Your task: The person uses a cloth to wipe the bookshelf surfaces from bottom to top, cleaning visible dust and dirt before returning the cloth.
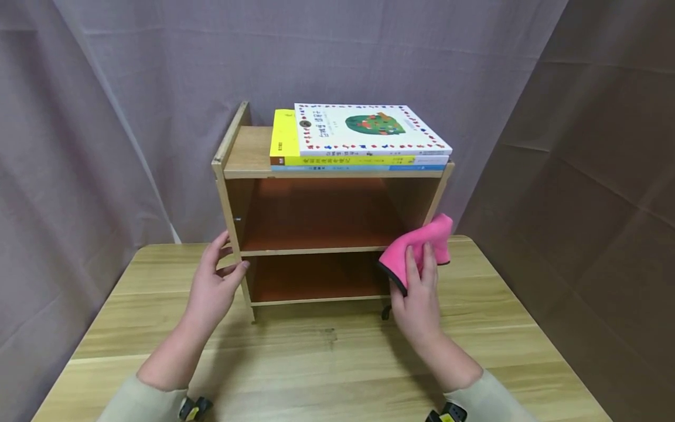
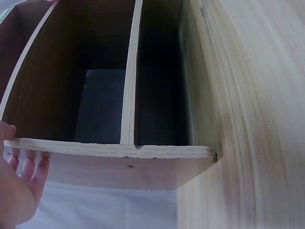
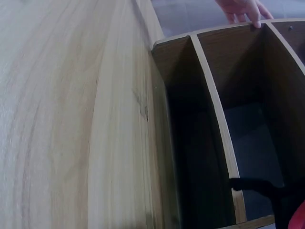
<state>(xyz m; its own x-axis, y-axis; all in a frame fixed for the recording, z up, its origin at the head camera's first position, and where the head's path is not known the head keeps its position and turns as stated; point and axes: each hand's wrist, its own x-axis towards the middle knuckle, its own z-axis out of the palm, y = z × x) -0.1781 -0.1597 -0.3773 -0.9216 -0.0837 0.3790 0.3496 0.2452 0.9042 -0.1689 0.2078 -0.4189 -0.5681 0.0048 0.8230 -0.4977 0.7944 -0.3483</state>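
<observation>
A small wooden shelf (image 1: pixel 316 251) stands on the table, its open front toward me. My left hand (image 1: pixel 213 284) grips its left side panel, thumb at the front edge and fingers along the outer face; the left wrist view shows the fingers (image 2: pixel 35 174) on that panel. My right hand (image 1: pixel 419 302) holds a pink cloth (image 1: pixel 416 246) with black edging against the right side panel, fingers spread over it. A black loop (image 3: pixel 257 183) hangs from the cloth, whose pink shows only at the right wrist view's edge.
Three stacked books lie on the shelf's top: a white one (image 1: pixel 369 126) over a yellow one (image 1: pixel 283 138), with a blue one (image 1: pixel 337 167) underneath. The wooden table (image 1: pixel 327 375) runs up to a grey curtain (image 1: pixel 158 88) behind; a brown curtain (image 1: pixel 596 176) hangs at the right.
</observation>
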